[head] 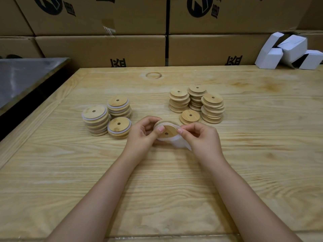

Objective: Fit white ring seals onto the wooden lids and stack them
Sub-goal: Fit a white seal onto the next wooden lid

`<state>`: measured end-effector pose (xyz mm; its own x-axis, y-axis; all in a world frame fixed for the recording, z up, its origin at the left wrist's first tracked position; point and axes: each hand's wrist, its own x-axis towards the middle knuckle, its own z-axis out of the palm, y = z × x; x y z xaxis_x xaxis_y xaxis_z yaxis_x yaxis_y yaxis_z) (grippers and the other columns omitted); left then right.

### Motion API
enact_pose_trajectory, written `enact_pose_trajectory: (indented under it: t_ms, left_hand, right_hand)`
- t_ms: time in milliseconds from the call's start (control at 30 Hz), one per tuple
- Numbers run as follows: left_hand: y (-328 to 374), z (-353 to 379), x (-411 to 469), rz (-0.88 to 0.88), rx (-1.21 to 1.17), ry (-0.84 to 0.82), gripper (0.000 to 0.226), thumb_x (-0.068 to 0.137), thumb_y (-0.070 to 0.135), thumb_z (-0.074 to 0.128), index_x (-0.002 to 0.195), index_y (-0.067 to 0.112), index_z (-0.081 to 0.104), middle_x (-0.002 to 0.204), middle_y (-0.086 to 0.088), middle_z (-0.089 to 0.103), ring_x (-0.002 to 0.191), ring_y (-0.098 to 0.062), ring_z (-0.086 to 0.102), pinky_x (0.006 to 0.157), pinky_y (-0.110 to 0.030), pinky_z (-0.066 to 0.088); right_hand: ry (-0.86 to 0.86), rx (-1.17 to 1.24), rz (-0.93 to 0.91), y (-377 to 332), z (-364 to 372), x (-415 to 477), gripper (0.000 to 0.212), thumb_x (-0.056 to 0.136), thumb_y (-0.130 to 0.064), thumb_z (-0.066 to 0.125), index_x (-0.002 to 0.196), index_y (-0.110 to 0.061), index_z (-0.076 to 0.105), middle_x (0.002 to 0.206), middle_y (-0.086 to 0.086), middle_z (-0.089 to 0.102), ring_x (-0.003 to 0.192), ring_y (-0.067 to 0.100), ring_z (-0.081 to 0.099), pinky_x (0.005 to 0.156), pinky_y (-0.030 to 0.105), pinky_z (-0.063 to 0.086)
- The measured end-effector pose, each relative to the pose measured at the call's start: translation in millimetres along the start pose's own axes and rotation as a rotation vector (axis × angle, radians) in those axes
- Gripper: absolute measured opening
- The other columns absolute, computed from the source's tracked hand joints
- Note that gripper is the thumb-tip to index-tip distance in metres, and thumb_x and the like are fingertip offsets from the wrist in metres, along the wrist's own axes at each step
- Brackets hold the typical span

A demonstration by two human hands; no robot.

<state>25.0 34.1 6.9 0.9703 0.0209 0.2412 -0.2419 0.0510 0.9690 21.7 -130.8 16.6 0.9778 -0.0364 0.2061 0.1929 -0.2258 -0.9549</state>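
Both hands grip one wooden lid (167,132) above the table (174,180). The left hand (143,135) pinches its edge. The right hand (201,137) pinches the white ring (176,142) against it.

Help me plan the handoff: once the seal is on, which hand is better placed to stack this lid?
Left. The left hand grips the lid, and the sealed stacks stand on its side; the right hand, pinching the seal, would likely cross over.

On the counter (174,180), left lid stacks (95,119) and right lid stacks (212,107) flank one lid (167,131); cartons (104,48) behind, seemingly abutting.
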Motion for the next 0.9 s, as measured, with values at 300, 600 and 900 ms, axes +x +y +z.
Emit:
enact_pose_trajectory:
  t_ms: [300, 600, 900]
  left_hand:
    - [2.1, 1.6, 1.1, -0.065, -0.179, 0.013, 0.012, 0.089, 0.001, 0.050, 0.095, 0.011, 0.056, 0.072, 0.005, 0.070, 0.069, -0.008, 0.066, 0.052, -0.032, 0.057]
    - [4.5, -0.5, -1.9, -0.112, -0.132, -0.065, 0.017, 0.086, 0.006, 0.054, 0.103, 0.008, 0.058, 0.079, -0.002, 0.069, 0.070, -0.016, 0.066, 0.053, -0.033, 0.057]
    - [3.3, 4.0, -5.3, -0.045, 0.014, -0.112, 0.015, 0.079, 0.013, 0.066, 0.093, 0.009, 0.060, 0.093, -0.010, 0.061, 0.070, -0.010, 0.063, 0.050, -0.030, 0.054]
  right_hand:
    - [-0.073, 0.153, -0.007, -5.7, -5.0, 3.4, 0.013, 0.077, -0.010, 0.074, 0.069, -0.020, 0.071, 0.079, -0.007, 0.073, 0.077, 0.003, 0.066, 0.072, 0.015, 0.049]
    - [-0.022, 0.085, -0.054, -6.8, -1.2, -1.0, 0.008, 0.079, -0.009, 0.072, 0.076, -0.016, 0.069, 0.078, -0.006, 0.071, 0.073, 0.004, 0.065, 0.071, 0.016, 0.051]
    - [0.003, -0.096, -0.146, -9.8, 2.1, -8.2, 0.010, 0.080, -0.017, 0.070, 0.079, -0.026, 0.065, 0.074, -0.019, 0.065, 0.078, -0.003, 0.059, 0.071, 0.008, 0.042]
